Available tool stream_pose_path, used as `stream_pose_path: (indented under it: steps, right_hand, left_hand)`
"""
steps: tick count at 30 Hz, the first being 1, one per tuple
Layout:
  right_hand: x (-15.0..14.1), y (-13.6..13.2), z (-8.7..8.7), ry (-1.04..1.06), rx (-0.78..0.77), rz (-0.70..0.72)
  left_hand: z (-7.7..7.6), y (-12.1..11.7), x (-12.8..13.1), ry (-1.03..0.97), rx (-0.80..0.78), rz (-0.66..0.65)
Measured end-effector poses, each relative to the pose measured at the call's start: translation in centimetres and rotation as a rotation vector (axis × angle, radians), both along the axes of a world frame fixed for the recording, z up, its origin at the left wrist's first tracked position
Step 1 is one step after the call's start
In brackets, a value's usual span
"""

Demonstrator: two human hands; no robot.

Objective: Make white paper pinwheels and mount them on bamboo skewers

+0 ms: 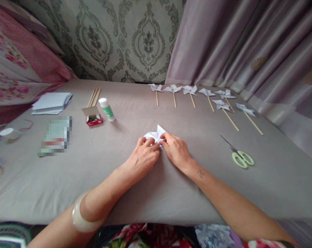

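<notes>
A white paper pinwheel (pixel 156 134), partly folded, lies at the middle of the cloth-covered table, its lower part hidden by my fingers. My left hand (pixel 145 154) presses on its left and near side with bent fingers. From the right, my right hand (pixel 175 148) pinches a fold of the same paper between thumb and fingers. The fingertips of both hands almost meet at the paper's centre. One pointed corner of the paper sticks up beyond the hands.
Several pinwheels on sticks (pixel 190 91) lie at the back right. Green-handled scissors (pixel 239 157) rest on the right. On the left are a glue stick (pixel 107 109), a small red box of metal pins (pixel 94 120), loose wooden sticks (pixel 94 97), a paper stack (pixel 52 102) and a blurred packet (pixel 55 135).
</notes>
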State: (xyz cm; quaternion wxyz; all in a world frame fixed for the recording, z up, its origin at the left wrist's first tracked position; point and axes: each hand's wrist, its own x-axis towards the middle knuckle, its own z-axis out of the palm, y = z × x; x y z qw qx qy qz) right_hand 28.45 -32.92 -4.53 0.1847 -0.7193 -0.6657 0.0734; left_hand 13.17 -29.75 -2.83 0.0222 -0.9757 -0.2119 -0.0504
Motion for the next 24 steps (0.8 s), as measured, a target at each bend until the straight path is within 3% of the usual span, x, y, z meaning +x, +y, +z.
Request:
stream_pose_path:
  steps: [24]
  right_hand:
    - [0.04, -0.02, -0.12, -0.009, 0.035, 0.04]
  left_hand:
    - [-0.63, 0.21, -0.08, -0.029, -0.018, -0.012]
